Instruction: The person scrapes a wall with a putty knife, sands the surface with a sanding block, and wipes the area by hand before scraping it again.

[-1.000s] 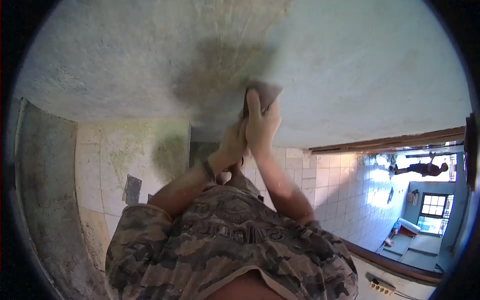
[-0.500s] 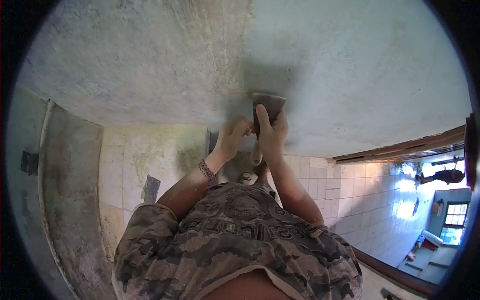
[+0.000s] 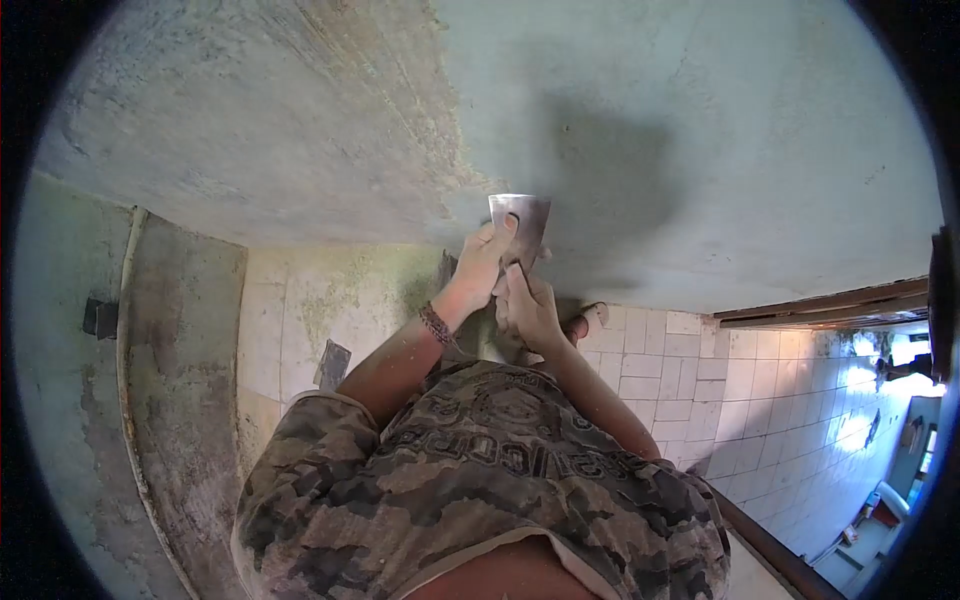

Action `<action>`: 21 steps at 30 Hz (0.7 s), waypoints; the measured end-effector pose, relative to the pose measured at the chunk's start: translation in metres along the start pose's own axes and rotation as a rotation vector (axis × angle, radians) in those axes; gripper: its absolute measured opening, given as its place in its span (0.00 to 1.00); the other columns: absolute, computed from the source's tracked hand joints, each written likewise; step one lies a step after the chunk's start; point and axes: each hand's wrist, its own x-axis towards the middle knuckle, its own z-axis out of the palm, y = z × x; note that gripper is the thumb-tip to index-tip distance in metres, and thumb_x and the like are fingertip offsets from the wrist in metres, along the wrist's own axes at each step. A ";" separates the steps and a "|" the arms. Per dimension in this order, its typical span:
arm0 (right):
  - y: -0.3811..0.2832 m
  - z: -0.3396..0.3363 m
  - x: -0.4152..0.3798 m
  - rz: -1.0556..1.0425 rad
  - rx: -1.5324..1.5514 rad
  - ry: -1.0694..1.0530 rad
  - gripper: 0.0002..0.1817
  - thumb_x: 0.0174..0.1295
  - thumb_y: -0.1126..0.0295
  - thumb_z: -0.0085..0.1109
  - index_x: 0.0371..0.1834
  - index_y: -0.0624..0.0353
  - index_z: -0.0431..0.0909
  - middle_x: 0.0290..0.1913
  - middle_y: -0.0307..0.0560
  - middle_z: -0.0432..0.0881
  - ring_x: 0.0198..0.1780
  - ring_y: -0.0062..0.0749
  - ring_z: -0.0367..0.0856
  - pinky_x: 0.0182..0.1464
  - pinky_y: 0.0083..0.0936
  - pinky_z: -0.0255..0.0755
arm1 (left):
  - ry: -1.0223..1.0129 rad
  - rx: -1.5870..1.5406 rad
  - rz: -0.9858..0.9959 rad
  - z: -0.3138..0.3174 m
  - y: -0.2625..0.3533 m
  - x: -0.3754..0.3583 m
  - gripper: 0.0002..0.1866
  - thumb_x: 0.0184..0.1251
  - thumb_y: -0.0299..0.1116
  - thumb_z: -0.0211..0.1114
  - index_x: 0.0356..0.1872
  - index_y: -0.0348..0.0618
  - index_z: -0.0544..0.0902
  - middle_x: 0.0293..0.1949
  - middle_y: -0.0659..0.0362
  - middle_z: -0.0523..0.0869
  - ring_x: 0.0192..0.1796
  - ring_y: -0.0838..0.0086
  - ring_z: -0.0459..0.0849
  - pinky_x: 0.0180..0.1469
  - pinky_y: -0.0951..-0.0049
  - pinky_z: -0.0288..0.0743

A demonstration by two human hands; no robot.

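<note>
A putty knife with a wide grey metal blade (image 3: 527, 238) is in front of my chest, its broad edge pointing up toward the wall. My left hand (image 3: 480, 268) is closed on the blade from the left, its thumb lying over the flat face. Just below and to the right, my right hand (image 3: 530, 310) is closed around the lower part of the putty knife; its fingers hide most of the handle. The wall (image 3: 700, 130) behind is pale blue-green, with a rough, scraped grey patch (image 3: 330, 130) to the left. The blade appears apart from the wall.
A pipe (image 3: 128, 370) runs along the left wall near a dark box (image 3: 100, 318). White tiles (image 3: 640, 365) cover the surface below. A dark flat piece (image 3: 332, 365) lies beside my left arm. Wooden boards (image 3: 830, 305) jut out at right. A dark figure (image 3: 912, 368) appears far right.
My left hand has moved onto the blade, while my right hand has slid off it, down toward the handle. The putty knife has turned slightly, and the view has shifted to the right.
</note>
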 end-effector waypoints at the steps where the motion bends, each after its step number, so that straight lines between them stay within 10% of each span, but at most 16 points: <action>1: 0.004 0.003 0.004 -0.002 0.002 0.002 0.24 0.76 0.51 0.48 0.32 0.63 0.75 0.18 0.38 0.74 0.20 0.21 0.74 0.23 0.21 0.66 | 0.008 -0.025 -0.023 0.006 0.001 -0.006 0.26 0.75 0.55 0.55 0.44 0.36 0.80 0.35 0.54 0.87 0.34 0.72 0.86 0.38 0.72 0.80; 6: -0.005 0.008 0.022 -0.459 -0.250 0.101 0.20 0.77 0.55 0.46 0.33 0.60 0.75 0.17 0.40 0.74 0.17 0.26 0.74 0.20 0.26 0.65 | -0.119 -0.056 0.048 0.003 0.007 -0.002 0.28 0.75 0.56 0.55 0.45 0.34 0.79 0.39 0.52 0.88 0.38 0.68 0.88 0.42 0.69 0.83; 10: -0.004 -0.003 0.029 -0.263 -0.192 0.059 0.17 0.76 0.57 0.48 0.40 0.61 0.76 0.17 0.42 0.74 0.17 0.29 0.74 0.20 0.27 0.65 | 0.047 0.108 0.070 -0.006 -0.019 0.011 0.24 0.75 0.55 0.56 0.39 0.40 0.79 0.30 0.63 0.80 0.29 0.77 0.78 0.31 0.74 0.72; 13: 0.017 -0.007 0.037 -0.647 -0.639 0.234 0.15 0.75 0.59 0.51 0.46 0.61 0.76 0.15 0.42 0.73 0.15 0.29 0.74 0.18 0.28 0.64 | 0.189 0.192 0.122 0.003 -0.019 0.007 0.22 0.75 0.54 0.58 0.33 0.44 0.78 0.26 0.69 0.71 0.27 0.83 0.68 0.27 0.76 0.61; 19: -0.023 0.011 0.027 -0.371 -0.634 0.174 0.14 0.72 0.65 0.51 0.54 0.61 0.73 0.39 0.57 0.82 0.36 0.47 0.82 0.37 0.46 0.73 | 0.167 0.258 0.190 0.005 0.001 0.009 0.22 0.74 0.54 0.59 0.28 0.47 0.76 0.23 0.72 0.67 0.27 0.88 0.63 0.27 0.78 0.57; 21: 0.007 0.004 0.026 -0.869 -1.256 0.376 0.15 0.72 0.64 0.51 0.55 0.62 0.74 0.43 0.63 0.82 0.46 0.54 0.80 0.45 0.49 0.71 | 0.203 0.411 0.228 0.006 0.000 0.005 0.22 0.74 0.54 0.59 0.27 0.46 0.75 0.22 0.72 0.67 0.26 0.87 0.63 0.26 0.78 0.57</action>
